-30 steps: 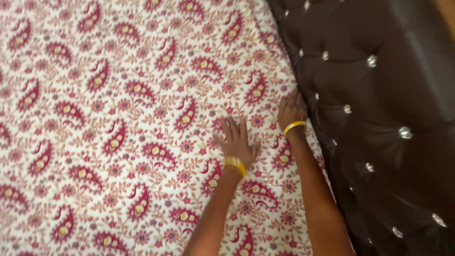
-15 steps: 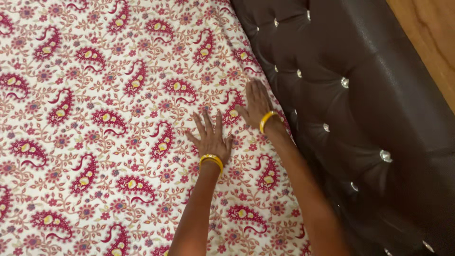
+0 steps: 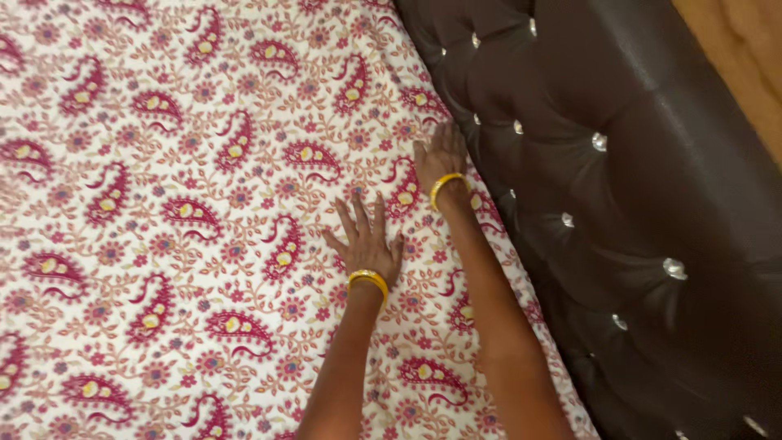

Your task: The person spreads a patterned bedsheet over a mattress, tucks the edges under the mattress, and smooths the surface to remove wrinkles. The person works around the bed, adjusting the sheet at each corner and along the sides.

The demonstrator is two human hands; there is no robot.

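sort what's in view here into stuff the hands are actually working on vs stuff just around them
In hand:
- paisley bedsheet, white with red motifs
- left hand, flat on the sheet, fingers spread
- right hand, pressed on the sheet's edge beside the headboard

Just around:
- dark brown tufted headboard with shiny studs
- wooden surface beyond it
- yellow bangles on both wrists

The right hand [image 3: 441, 155] has been carried further up along the edge where the white cotton bedsheet with red paisley print [image 3: 187, 212] meets the dark brown tufted leather headboard with shiny studs [image 3: 619, 163]. Its fingertips are now pressed closer into that seam than half a second ago. The left hand [image 3: 366, 242] has been shifted only slightly and is now left lower, further behind the right hand. The gap between the two hands has been widened. A strip of wooden surface [image 3: 741, 57], barely shown a second ago, is now seen beyond the headboard.
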